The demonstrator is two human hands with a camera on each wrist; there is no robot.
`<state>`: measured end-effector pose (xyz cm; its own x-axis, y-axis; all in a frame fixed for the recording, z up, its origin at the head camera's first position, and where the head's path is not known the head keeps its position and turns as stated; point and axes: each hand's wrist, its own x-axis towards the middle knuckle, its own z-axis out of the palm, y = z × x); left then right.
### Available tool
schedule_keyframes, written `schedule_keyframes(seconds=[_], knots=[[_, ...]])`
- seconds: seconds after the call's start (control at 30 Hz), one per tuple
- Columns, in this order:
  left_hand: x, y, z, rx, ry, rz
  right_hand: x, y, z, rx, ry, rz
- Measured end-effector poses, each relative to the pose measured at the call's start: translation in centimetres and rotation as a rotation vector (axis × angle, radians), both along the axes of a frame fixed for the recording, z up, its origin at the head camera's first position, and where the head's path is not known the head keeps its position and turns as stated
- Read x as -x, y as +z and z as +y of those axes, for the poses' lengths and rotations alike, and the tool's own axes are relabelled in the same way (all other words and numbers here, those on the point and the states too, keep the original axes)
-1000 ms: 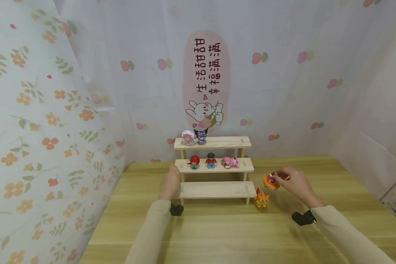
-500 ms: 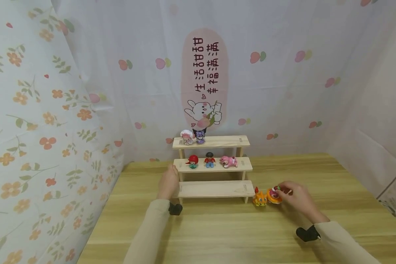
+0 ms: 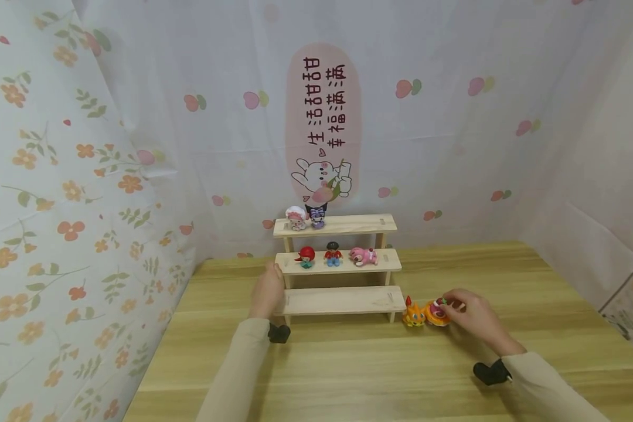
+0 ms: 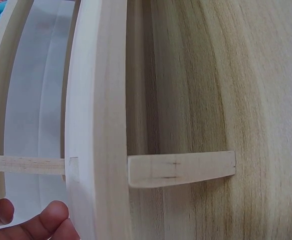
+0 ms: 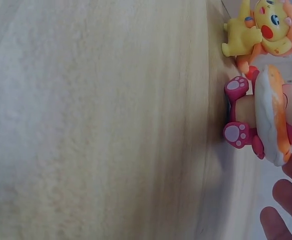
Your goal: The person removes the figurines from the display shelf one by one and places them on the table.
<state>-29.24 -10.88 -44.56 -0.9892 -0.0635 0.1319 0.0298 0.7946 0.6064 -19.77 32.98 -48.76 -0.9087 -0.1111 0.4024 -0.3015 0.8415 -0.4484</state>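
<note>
A three-tier wooden display stand point(image 3: 343, 300) stands on the table. My left hand point(image 3: 268, 290) grips its left end; in the left wrist view, curled fingertips point(image 4: 53, 215) rest at the wood's edge. My right hand point(image 3: 475, 316) pinches the top of a pink bear figurine point(image 3: 436, 313) wearing an orange-and-white ring. The bear's pink-soled feet show in the right wrist view, at the tabletop. Touching or nearly touching it on the left is an orange-and-yellow figurine point(image 3: 414, 314) with a red tip, beside the stand's front right leg.
On the middle tier sit a red-haired figurine point(image 3: 306, 257), a red-jacketed toy figure point(image 3: 333, 254) and a lying pink figurine point(image 3: 364, 256). The top tier holds a white-bonneted figurine point(image 3: 296, 218) and a purple-and-black one. Patterned cloth point(image 3: 232, 140) hangs behind and at the sides.
My right hand has brought the pink bear figurine down and toward me, to beside the orange-and-yellow figurine. It has barely moved in the last half second. The left hand stays at the stand.
</note>
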Motion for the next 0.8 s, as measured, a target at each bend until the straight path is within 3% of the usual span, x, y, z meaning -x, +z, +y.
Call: schedule_keyframes(seconds=[0.2, 0.8], knots=[[0.11, -0.15, -0.08, 0.007, 0.000, 0.005, 0.17, 0.15, -0.09, 0.003, -0.007, -0.035], [0.17, -0.17, -0.36, 0.003, -0.008, -0.020, 0.52, 0.70, -0.29, -0.017, 0.013, 0.004]])
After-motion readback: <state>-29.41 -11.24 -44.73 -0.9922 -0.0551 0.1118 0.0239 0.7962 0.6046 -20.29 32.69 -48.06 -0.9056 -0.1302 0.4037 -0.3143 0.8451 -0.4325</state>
